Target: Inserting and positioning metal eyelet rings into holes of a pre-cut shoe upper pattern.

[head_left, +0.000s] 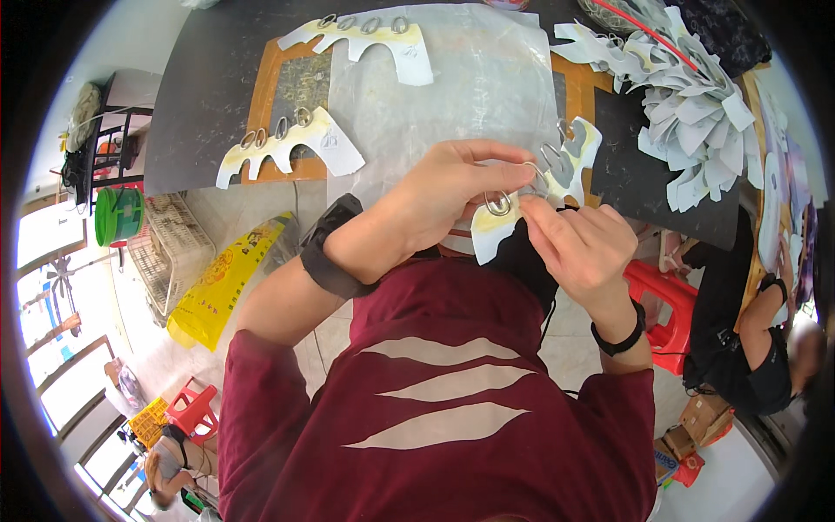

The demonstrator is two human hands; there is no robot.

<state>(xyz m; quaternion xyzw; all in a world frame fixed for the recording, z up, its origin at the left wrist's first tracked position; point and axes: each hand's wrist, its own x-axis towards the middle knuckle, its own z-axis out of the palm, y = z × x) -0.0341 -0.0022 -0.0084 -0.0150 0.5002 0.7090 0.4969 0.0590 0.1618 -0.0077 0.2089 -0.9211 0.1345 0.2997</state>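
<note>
left hand pinching ring, right hand gripping white cutout

The right hand covers part of the white scalloped card, and I cannot tell whether the left hand touches its underside. Marks on another card left of that hand are too small for me to read. Beyond the right hand, my view's top edge cuts off a dark bundle.
</note>
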